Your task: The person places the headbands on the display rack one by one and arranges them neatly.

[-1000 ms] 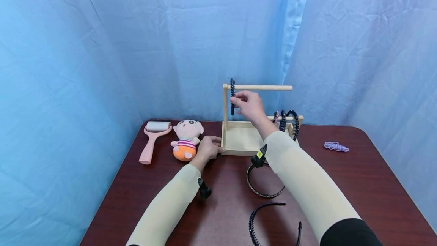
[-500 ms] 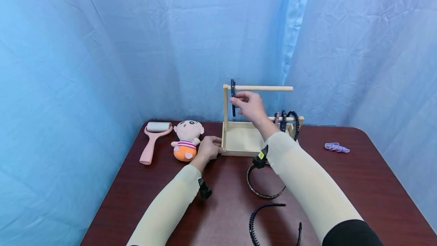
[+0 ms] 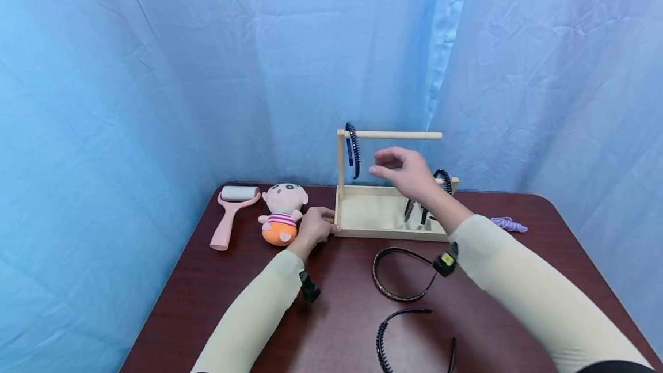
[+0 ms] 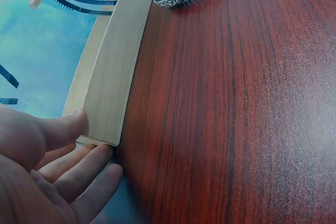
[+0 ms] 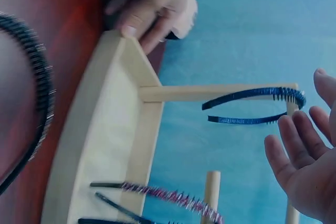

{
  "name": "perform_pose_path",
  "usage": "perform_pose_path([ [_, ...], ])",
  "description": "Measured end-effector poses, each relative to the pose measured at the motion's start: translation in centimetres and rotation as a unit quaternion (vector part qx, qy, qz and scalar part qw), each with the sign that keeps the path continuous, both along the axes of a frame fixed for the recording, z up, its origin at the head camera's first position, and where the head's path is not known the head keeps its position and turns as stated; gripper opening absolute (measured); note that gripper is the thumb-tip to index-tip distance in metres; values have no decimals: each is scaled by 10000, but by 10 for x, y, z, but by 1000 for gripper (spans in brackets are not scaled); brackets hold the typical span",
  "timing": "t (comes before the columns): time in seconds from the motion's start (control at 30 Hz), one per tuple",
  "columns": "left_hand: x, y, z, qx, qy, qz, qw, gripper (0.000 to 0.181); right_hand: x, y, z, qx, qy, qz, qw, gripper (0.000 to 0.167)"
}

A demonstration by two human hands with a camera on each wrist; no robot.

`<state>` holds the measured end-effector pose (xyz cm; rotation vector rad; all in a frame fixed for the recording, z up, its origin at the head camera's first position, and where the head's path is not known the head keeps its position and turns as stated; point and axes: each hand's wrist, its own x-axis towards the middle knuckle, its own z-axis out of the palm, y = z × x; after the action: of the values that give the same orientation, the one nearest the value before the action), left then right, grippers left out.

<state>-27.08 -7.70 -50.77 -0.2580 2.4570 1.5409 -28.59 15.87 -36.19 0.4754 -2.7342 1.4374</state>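
A dark toothed headband point(image 3: 355, 151) hangs at the left end of the upper bar of a wooden stand point(image 3: 391, 233). To its right, clear of it, the right hand point(image 3: 406, 171) is in the air with fingers apart and nothing held; the right wrist view shows the palm of this hand point(image 5: 310, 166) beside the hanging headband point(image 5: 241, 95). The left hand point(image 3: 316, 225) grips the stand's front left corner. In the left wrist view the thumb of that hand point(image 4: 58, 166) lies on the wooden wall point(image 4: 113, 72), fingers at its end. More headbands point(image 3: 442, 176) hang lower right, partly behind the right arm.
Two headbands lie on the table in front of the stand, one speckled point(image 3: 380, 286), one black and toothed point(image 3: 381, 341). Left of the left hand are a plush doll point(image 3: 280, 223) and a pink lint roller point(image 3: 225, 226). Purple cord point(image 3: 509, 224) lies right, past the right forearm.
The right hand has let go of the headband on the upper bar and moved right and slightly down. The headband has turned a little on the bar. The left hand stays put.
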Motion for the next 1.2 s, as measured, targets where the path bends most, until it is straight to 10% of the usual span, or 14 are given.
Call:
perform_pose_path([
  [0.27, 2, -1, 2, 74, 59, 16, 10000, 44, 57, 41, -19, 491, 321, 827, 9948, 37],
  [0.63, 1, 1, -2, 124, -12, 15, 9999, 45, 116, 80, -85, 706, 103, 1277, 9892, 31],
  [1.2, 3, 2, 0, 17, 16, 35, 10000, 46, 135, 71, -149, 922, -398, 1752, 9794, 30],
])
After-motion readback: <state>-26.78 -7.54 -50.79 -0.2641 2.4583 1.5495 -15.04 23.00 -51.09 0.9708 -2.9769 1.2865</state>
